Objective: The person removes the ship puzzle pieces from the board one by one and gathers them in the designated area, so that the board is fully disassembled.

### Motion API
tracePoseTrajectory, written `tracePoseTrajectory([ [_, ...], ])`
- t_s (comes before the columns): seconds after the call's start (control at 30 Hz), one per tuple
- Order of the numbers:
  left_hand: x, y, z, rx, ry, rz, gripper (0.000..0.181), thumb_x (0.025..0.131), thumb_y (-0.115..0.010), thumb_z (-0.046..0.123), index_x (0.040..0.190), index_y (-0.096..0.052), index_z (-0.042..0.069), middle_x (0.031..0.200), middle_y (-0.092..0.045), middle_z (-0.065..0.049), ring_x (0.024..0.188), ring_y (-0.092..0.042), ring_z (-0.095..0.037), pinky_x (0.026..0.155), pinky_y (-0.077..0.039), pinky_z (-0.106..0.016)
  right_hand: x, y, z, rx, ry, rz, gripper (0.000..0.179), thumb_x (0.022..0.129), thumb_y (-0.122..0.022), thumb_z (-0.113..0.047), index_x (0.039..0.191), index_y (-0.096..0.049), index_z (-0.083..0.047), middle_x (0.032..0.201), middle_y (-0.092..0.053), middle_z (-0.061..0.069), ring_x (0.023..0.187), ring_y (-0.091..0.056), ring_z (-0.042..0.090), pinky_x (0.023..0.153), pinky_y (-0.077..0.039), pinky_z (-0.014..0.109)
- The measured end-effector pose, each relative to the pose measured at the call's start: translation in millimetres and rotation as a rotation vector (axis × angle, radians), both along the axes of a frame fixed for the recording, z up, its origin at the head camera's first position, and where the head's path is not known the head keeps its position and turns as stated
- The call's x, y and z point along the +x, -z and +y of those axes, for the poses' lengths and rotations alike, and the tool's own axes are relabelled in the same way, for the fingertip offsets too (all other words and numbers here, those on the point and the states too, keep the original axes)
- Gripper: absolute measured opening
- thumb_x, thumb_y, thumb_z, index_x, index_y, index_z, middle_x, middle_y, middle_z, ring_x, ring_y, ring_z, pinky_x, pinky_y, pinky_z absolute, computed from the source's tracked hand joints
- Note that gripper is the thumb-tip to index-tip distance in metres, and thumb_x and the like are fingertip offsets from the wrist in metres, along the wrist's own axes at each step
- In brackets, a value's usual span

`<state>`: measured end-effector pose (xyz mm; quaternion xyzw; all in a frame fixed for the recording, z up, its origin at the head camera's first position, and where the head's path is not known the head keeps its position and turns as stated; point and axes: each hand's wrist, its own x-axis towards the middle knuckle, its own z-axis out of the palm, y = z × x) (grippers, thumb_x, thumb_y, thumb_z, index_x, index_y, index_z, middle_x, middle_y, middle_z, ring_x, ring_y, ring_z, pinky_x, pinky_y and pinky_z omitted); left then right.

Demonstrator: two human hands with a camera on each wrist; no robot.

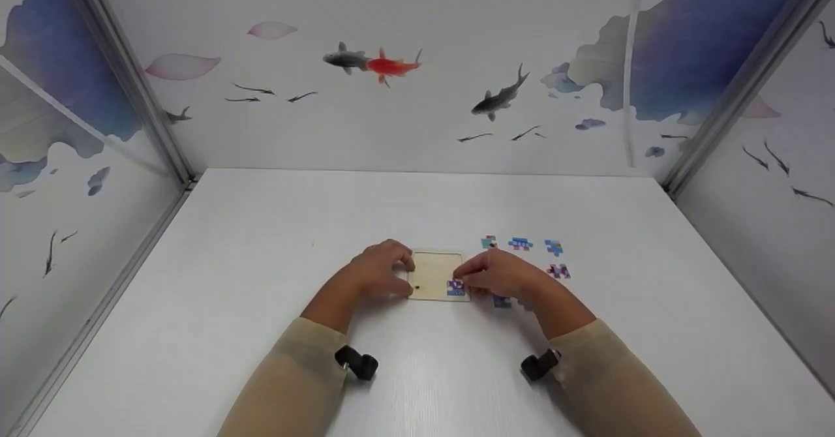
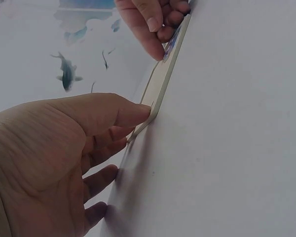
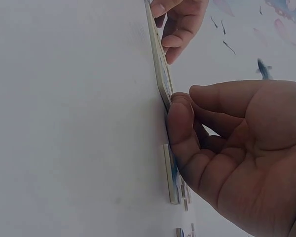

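Note:
A shallow pale wooden puzzle tray lies on the white table between the two hands. My left hand grips its left side, the thumb at the near corner and the other fingers along the edge, as the left wrist view also shows. Over the tray's right side, my right hand has its fingertips on a purple-and-blue puzzle piece by the near right corner, fingers curled and thumb at the piece's upper side. The fingertips hide part of that piece. In the right wrist view, curled fingers lie right at the tray's edge.
Several loose puzzle pieces lie right of the tray, among them a teal-and-red piece, a blue piece and a purple piece. Another blue piece is partly under the right hand. Printed wall panels enclose the table.

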<state>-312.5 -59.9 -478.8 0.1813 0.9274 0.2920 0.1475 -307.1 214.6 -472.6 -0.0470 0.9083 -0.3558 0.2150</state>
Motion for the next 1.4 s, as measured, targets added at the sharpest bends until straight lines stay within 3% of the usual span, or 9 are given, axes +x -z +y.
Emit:
tracePoseTrajectory([
  [0.37, 1.8, -3.7, 1.3, -0.019, -0.007, -0.002, 0.034, 0.089, -0.082, 0.026, 0.120, -0.071, 0.019, 0.158, -0.054, 0.000, 0.155, -0.042, -0.029, 0.129, -0.034, -0.053, 0.4, 0.6, -0.4, -0.008, 0.009, 0.005, 0.020, 0.103, -0.071, -0.022, 0.119, -0.082, -0.025, 0.109, -0.077, -0.001, 0.093, -0.068, 0.019, 0.082, -0.058, 0.029],
  [0.77, -1.7, -0.3, 1.1, -0.017, 0.015, 0.021, 0.031, 0.088, -0.081, 0.024, 0.117, -0.071, 0.018, 0.158, -0.054, -0.002, 0.154, -0.043, -0.033, 0.127, -0.036, -0.058, 5.8, -2.3, -2.5, -0.051, 0.100, -0.001, 0.017, 0.097, -0.077, -0.020, 0.112, -0.079, -0.028, 0.108, -0.073, 0.001, 0.098, -0.068, 0.021, 0.084, -0.058, 0.030],
  [1.4, -2.5, 1.3, -0.5, -0.019, 0.005, 0.012, 0.030, 0.088, -0.081, 0.025, 0.116, -0.071, 0.019, 0.158, -0.054, 0.000, 0.154, -0.043, -0.032, 0.127, -0.035, -0.058, 6.3, -4.7, -3.0, -0.088, 0.109, 0.003, 0.010, 0.100, -0.074, -0.022, 0.109, -0.078, -0.026, 0.104, -0.074, 0.003, 0.093, -0.070, 0.022, 0.080, -0.059, 0.029],
])
